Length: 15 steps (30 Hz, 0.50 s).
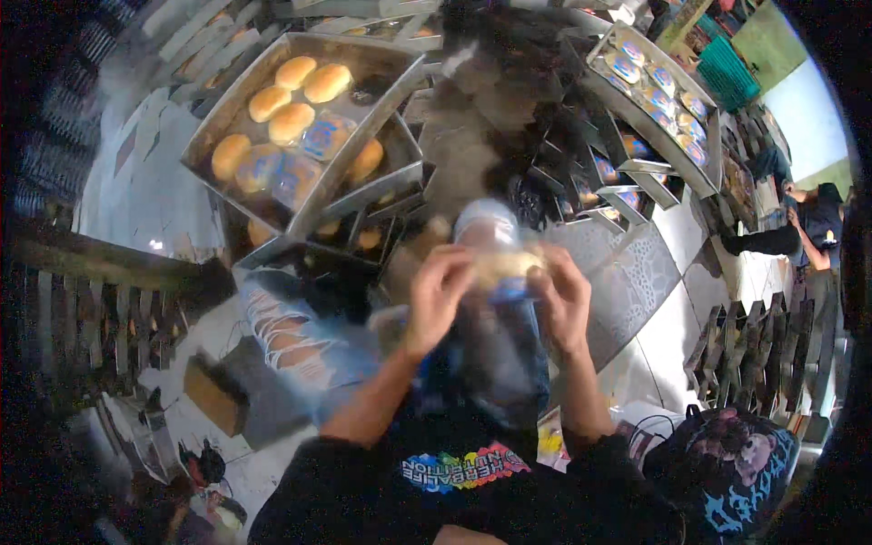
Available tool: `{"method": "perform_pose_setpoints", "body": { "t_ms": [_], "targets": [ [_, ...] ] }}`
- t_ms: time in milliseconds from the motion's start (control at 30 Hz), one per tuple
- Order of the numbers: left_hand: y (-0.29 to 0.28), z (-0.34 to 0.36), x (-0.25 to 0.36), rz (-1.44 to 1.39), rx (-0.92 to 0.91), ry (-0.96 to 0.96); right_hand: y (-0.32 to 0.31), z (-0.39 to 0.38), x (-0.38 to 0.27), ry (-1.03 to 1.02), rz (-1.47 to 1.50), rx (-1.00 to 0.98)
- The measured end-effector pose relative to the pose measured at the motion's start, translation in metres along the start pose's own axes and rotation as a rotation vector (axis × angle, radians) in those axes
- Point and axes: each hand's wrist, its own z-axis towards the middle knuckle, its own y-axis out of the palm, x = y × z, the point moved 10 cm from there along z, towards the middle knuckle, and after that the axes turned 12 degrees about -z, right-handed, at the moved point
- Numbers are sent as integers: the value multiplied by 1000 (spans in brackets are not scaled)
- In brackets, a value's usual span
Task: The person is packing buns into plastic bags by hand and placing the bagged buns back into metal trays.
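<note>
In front of my body both hands hold a pale bun in a clear plastic wrapper [505,264] with blue print; it is blurred by motion. My left hand [440,292] pinches its left end, fingers bent. My right hand [561,295] grips its right end between thumb and fingers. Beyond my left hand, a metal tray [386,107] sits tilted on other trays. Inside are several bare golden buns [327,83] and a few wrapped buns [295,177], the wrapped ones toward its near right side.
At the far right, another metal tray [714,168] of wrapped buns [662,82] rests on stacked trays [621,202]. More trays [754,354] stand at right. A black printed bag [727,472] lies near right, a brown box [214,396] at left. A person [822,222] sits at far right.
</note>
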Motion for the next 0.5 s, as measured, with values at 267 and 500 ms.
{"method": "perform_pose_setpoints", "body": {
  "t_ms": [267,500],
  "targets": [
    [4,44,48,151,-74,227,-36,21,-37,-58,-143,107],
    [3,39,51,182,-135,166,-32,18,-12,71,-179,104]
  ]
}}
